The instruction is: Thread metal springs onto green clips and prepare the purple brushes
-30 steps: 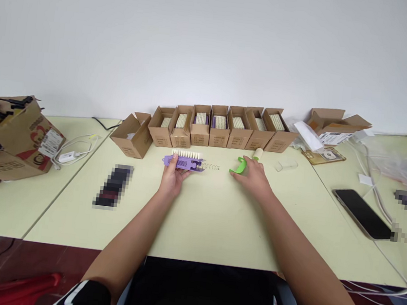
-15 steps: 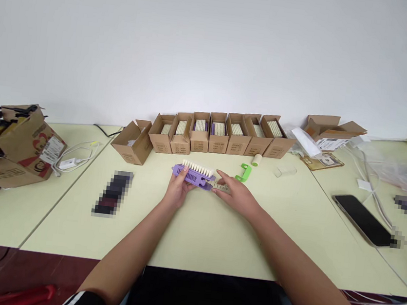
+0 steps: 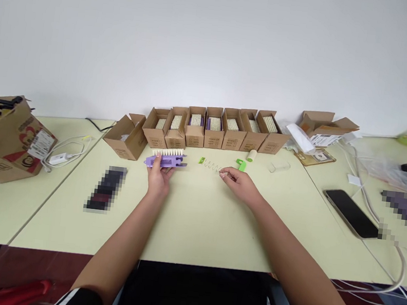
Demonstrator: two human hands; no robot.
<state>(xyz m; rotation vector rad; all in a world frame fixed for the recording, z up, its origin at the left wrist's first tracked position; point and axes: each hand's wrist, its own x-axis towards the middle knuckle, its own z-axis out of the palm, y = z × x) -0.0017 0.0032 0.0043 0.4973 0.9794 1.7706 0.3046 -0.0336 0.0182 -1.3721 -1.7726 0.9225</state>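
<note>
Holds the purple brush [image 3: 162, 162] in the left hand [image 3: 159, 181], closing the thumb and fingers around its body, above the near-middle of the desk [image 3: 198, 225]. Turns its pale bristles up and back, toward the cartons, and its forked end to the right. With the right hand [image 3: 240, 183], pinches the right end of the wire spring [image 3: 212, 165] between thumb and fingers. Stretches leftward from there in loose coils, ending at a small green piece [image 3: 201, 160], apart from the brush. Just beyond the right hand, shows a green clip [image 3: 240, 165] on the desk, with a pale cylinder [image 3: 252, 155] behind it and a clear plastic piece [image 3: 279, 167] to the right. Farther back, lines up seven open cartons [image 3: 213, 139] full of bristled pieces [image 3: 214, 124].
</note>
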